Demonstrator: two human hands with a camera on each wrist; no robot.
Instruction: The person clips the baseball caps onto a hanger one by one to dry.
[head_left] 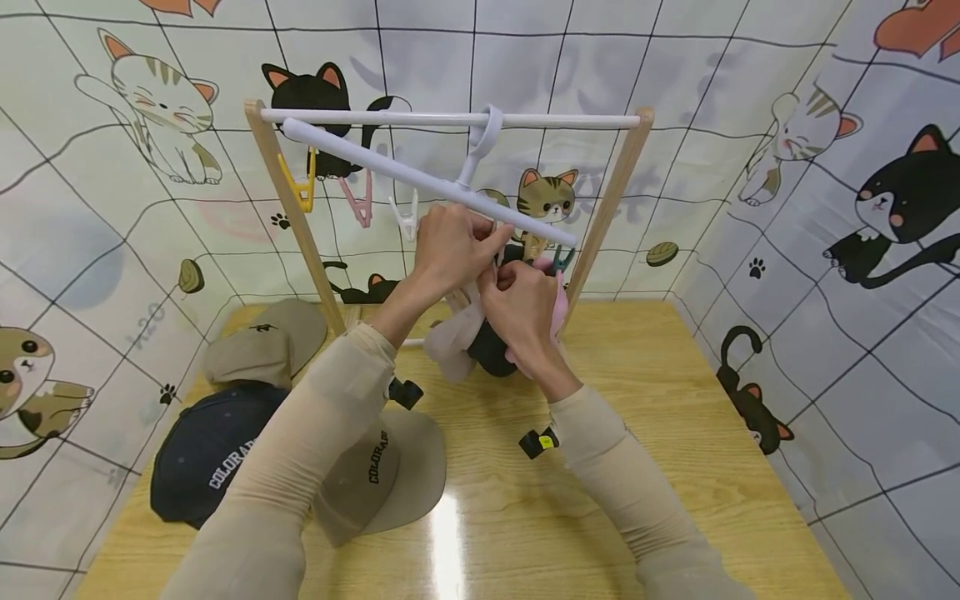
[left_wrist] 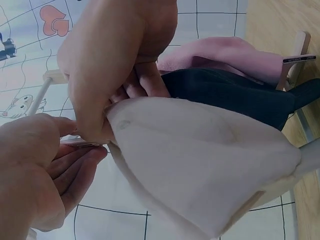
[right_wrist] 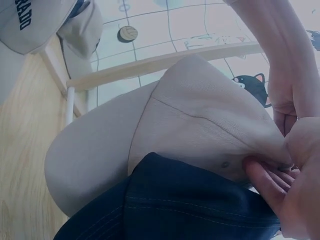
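A lavender hanger [head_left: 375, 162] hangs tilted from the rack's top bar. Yellow [head_left: 300, 179], pink [head_left: 358, 200], white [head_left: 405, 217] and teal [head_left: 562, 258] clips hang along it. My left hand [head_left: 453, 246], just under the hanger, pinches a small pale clip, mostly hidden by fingers. Beside it my right hand [head_left: 521, 308] grips the edge of a pale beige cap [right_wrist: 200, 115], its fingers [right_wrist: 265, 180] at the cap's rim. The cap hangs below both hands. A dark cap [left_wrist: 225, 95] and a pink cap [left_wrist: 220, 57] hang next to it.
A wooden rack [head_left: 611, 208] with a white top bar [head_left: 570, 122] stands on the table [head_left: 637, 375]. At left lie a beige cap [head_left: 247, 350], a navy cap [head_left: 202, 442] and a tan cap [head_left: 408, 475]. Cat-print cloth [head_left: 750, 125] surrounds the table.
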